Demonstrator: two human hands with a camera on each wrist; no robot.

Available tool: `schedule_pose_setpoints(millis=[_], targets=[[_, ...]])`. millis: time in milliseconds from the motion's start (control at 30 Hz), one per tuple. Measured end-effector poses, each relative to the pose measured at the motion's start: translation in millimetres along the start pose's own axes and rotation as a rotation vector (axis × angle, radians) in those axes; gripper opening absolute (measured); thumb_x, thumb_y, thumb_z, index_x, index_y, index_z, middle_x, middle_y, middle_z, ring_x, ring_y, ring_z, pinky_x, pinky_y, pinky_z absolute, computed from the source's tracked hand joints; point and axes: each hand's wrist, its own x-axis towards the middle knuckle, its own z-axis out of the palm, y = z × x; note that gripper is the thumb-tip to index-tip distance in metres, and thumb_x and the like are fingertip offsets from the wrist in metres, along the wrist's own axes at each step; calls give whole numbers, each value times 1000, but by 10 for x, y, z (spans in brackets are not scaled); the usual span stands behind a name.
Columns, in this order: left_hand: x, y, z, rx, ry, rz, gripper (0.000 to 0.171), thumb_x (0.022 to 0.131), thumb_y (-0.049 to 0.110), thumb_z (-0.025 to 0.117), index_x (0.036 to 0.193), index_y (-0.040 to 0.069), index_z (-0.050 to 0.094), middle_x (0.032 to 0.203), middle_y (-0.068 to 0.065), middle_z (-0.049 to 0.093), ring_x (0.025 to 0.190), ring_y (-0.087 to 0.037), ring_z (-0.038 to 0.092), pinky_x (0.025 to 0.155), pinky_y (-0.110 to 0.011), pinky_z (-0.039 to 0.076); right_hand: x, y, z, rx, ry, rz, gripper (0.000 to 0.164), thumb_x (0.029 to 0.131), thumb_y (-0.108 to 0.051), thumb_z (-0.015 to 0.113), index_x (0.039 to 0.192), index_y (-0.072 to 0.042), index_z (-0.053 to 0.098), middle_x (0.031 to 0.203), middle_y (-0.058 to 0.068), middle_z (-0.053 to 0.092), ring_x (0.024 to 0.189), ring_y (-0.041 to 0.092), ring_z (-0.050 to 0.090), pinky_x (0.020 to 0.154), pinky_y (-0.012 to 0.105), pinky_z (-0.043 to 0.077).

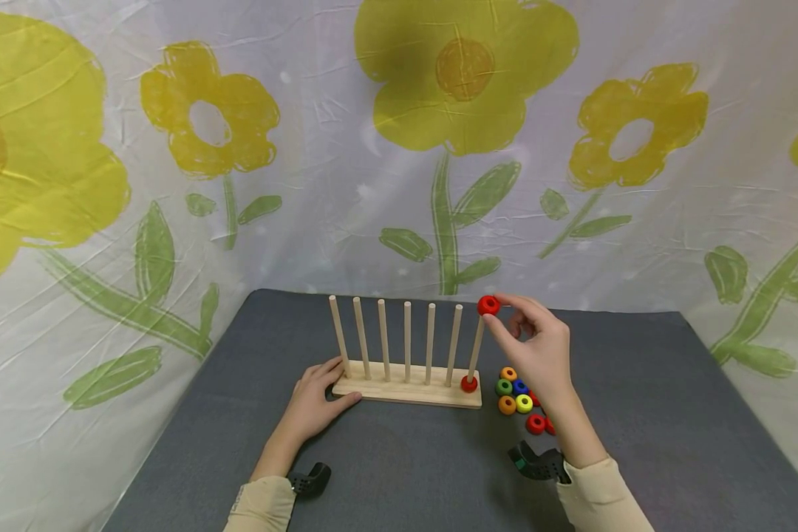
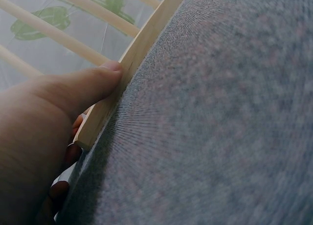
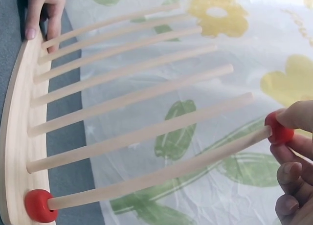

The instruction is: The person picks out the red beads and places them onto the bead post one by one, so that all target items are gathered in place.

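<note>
A wooden peg stand [image 1: 406,394] with a row of several upright pegs stands on the table. My left hand [image 1: 311,408] holds the left end of its base; in the left wrist view the thumb [image 2: 100,80] presses the base's edge, with the other fingers partly hidden behind. Between thumb and fingertips, my right hand [image 1: 541,347] pinches a red ring [image 3: 281,129] at the tip of the rightmost peg [image 3: 161,176]. The peg's tip seems to meet the ring's hole; how far it enters is hidden. Another red ring [image 3: 39,206] sits at the foot of that peg.
Right of the stand lie loose rings: orange [image 1: 502,410], green [image 1: 499,389], blue [image 1: 520,393], yellow [image 1: 519,407] and red [image 1: 530,427], some hidden behind the right forearm. A flowered cloth [image 1: 319,222] hangs behind the dark table [image 1: 399,473].
</note>
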Motion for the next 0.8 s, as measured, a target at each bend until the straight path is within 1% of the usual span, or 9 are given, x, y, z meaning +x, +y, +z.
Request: schedule_pose_setpoints(millis=[133, 267, 500, 800], targets=[[-5, 0, -3, -2, -3, -5, 79, 95, 47, 79, 156, 3, 53, 165, -15, 45, 146, -40, 42, 116, -66, 33, 2, 0, 2, 0, -14, 7, 29, 90, -10, 87, 118, -10, 82, 72, 1, 55, 62, 17, 44, 57, 25, 31], [-8, -3, -5, -4, -4, -7, 79, 96, 47, 79, 156, 4, 53, 165, -15, 45, 146, -41, 42, 117, -67, 33, -1, 1, 3, -2, -24, 13, 29, 90, -10, 87, 119, -10, 82, 72, 1, 54, 62, 20, 44, 57, 26, 31], [-3, -13, 1, 1, -2, -5, 79, 96, 47, 79, 156, 4, 53, 165, -15, 45, 147, -40, 42, 117, -67, 33, -20, 24, 12, -10, -38, 29, 30, 90, -10, 87, 120, -9, 81, 73, 1, 55, 62, 15, 43, 56, 26, 31], [3, -21, 9, 7, -3, -3, 79, 96, 47, 79, 156, 3, 53, 165, -14, 45, 147, -40, 42, 117, -67, 33, -36, 33, 16, 2, -44, 38, 29, 92, -11, 86, 120, -11, 81, 73, 1, 54, 62, 15, 43, 55, 26, 30]])
